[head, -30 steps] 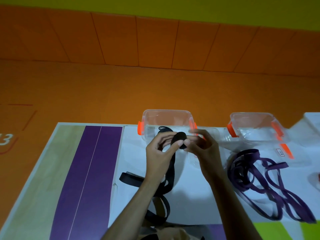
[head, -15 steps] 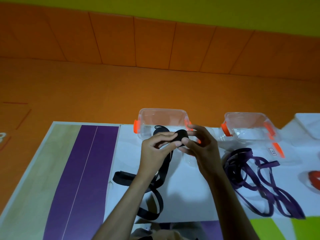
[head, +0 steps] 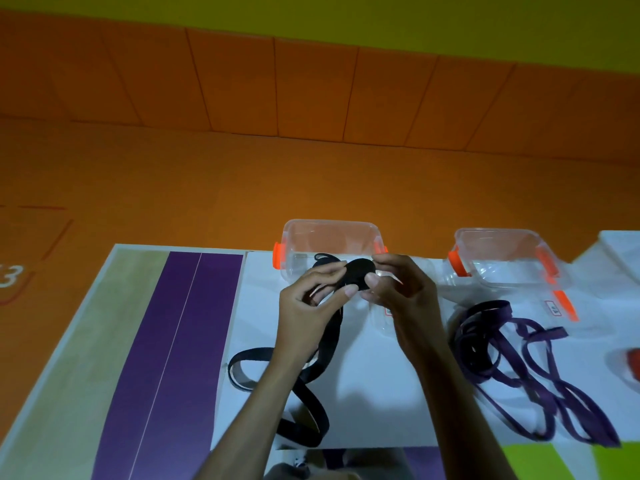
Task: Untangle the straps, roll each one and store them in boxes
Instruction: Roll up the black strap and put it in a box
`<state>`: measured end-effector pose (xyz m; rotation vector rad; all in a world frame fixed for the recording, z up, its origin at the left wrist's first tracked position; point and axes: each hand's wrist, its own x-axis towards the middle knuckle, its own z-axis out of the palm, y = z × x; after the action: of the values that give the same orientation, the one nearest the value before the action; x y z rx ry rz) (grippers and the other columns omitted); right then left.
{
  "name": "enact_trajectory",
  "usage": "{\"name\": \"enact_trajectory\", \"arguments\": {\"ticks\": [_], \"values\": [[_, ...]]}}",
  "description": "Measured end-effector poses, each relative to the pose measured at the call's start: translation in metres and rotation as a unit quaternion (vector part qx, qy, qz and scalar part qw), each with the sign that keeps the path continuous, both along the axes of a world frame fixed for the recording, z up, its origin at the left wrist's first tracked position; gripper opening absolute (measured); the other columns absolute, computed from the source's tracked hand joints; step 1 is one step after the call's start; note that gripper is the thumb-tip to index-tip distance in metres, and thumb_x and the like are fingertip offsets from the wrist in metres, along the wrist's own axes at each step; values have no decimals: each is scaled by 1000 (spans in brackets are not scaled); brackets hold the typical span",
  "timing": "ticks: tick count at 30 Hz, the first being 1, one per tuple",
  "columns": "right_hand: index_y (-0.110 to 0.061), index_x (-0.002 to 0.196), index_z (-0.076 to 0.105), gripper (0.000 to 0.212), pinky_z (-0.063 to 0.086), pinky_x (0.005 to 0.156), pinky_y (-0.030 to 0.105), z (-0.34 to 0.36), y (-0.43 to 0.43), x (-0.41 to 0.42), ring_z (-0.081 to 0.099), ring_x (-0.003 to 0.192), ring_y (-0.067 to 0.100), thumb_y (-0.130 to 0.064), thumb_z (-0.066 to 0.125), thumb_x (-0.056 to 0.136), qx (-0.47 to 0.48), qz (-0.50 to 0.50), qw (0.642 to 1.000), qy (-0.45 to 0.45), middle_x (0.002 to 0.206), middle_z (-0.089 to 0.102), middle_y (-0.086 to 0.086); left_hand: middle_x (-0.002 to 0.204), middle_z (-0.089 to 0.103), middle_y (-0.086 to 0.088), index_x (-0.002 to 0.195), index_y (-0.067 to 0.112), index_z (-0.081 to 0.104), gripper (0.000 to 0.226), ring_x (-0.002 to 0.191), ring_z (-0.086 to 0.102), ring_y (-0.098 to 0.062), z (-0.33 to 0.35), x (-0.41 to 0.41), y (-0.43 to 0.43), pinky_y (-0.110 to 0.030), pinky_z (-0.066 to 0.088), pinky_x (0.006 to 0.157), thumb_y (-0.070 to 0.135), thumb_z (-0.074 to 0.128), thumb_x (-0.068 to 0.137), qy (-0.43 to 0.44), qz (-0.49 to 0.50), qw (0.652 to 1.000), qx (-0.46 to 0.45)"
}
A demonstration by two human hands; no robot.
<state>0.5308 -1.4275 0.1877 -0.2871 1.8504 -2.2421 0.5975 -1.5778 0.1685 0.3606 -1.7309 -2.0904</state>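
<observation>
A black strap [head: 313, 403] trails in loops over the white table top and rises to a small black roll [head: 360, 274] held above the table. My left hand [head: 311, 306] pinches the strap just beside the roll. My right hand [head: 401, 292] grips the roll between thumb and fingers. Behind the hands stands a clear box with orange latches [head: 329, 237]. A second clear box [head: 502, 254] stands to its right. A tangled purple strap [head: 512, 368] lies on the table at the right.
The white table top [head: 374, 403] ends at a purple and wood-coloured strip [head: 166, 358] on the left. A red object [head: 633, 362] shows at the right edge. An orange floor and wall lie beyond the table.
The roll has turned between my fingers as more black strap winds onto it. Both hands stay in front of the left box. The loose strap on the table has shifted slightly.
</observation>
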Motion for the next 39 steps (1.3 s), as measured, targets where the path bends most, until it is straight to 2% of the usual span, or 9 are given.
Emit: {"name": "enact_trajectory", "arguments": {"ticks": [5, 10, 15, 20, 22, 25, 29, 36, 39], "values": [[-2, 107, 65, 16, 61, 90, 45, -13, 0, 10, 73, 110, 37, -5, 69, 92, -38, 36, 998, -42, 118, 73, 18, 109, 80, 0, 106, 9, 82, 22, 109, 73, -13, 3, -2, -10, -18, 54, 89, 4, 82, 84, 3, -12, 1000, 5], [0, 89, 60, 22, 64, 81, 46, -14, 1, 10, 76, 101, 39, -5, 80, 81, -9, -20, 999, -34, 115, 71, 17, 102, 81, -3, 92, -1, 79, 14, 100, 76, -15, 5, -3, -1, -22, 57, 86, -5, 84, 79, 5, 0, 1000, 16], [-1, 107, 60, 22, 62, 85, 42, -13, -3, 12, 74, 104, 40, -8, 73, 90, -59, -5, 997, -42, 112, 70, 22, 111, 77, -2, 105, 12, 83, 24, 109, 72, -16, 4, -4, 0, -24, 56, 91, 5, 84, 82, 3, -25, 1000, -5], [-8, 95, 72, 29, 61, 74, 37, -8, 11, 3, 75, 100, 24, -29, 85, 79, 96, 10, 995, 9, 109, 78, 3, 106, 80, 2, 111, 10, 79, 33, 104, 75, -14, 8, -3, -4, -24, 58, 91, 3, 87, 80, -7, -27, 999, -16], [-3, 88, 70, 32, 60, 70, 34, -4, 12, -2, 75, 94, 27, -23, 91, 75, 108, -17, 994, 21, 108, 78, 3, 102, 80, 3, 106, 9, 77, 29, 103, 75, -13, 9, -4, 0, -25, 58, 91, 2, 88, 79, -15, -23, 1000, -15], [-4, 95, 69, 24, 62, 71, 37, 1, 12, -6, 76, 91, 27, -12, 86, 80, 91, -29, 995, 38, 103, 76, 7, 109, 79, 1, 101, 7, 79, 20, 110, 73, -13, 6, -2, 4, -24, 55, 94, 2, 85, 83, -8, -21, 1000, -19], [-2, 116, 62, 27, 64, 81, 46, 3, 11, -3, 74, 105, 31, -3, 72, 91, 12, 23, 1000, 9, 117, 70, 19, 113, 76, 6, 111, 20, 80, 27, 114, 69, -12, 10, -4, -2, -18, 52, 93, 6, 79, 89, 17, -36, 998, -43], [8, 96, 55, 33, 65, 71, 47, 4, 14, -6, 77, 93, 38, -7, 81, 82, 30, -37, 999, 3, 114, 67, 24, 106, 80, 0, 102, 10, 80, 21, 107, 74, -18, 14, -9, 9, -33, 58, 98, 5, 86, 82, 9, -28, 999, -39], [2, 103, 56, 33, 64, 72, 43, 6, 13, -6, 75, 99, 40, -13, 78, 83, -14, -38, 999, 7, 116, 66, 25, 117, 75, 2, 112, 13, 81, 28, 118, 68, -18, 15, -12, 8, -25, 55, 99, 9, 84, 84, 34, -37, 994, -97]]}}
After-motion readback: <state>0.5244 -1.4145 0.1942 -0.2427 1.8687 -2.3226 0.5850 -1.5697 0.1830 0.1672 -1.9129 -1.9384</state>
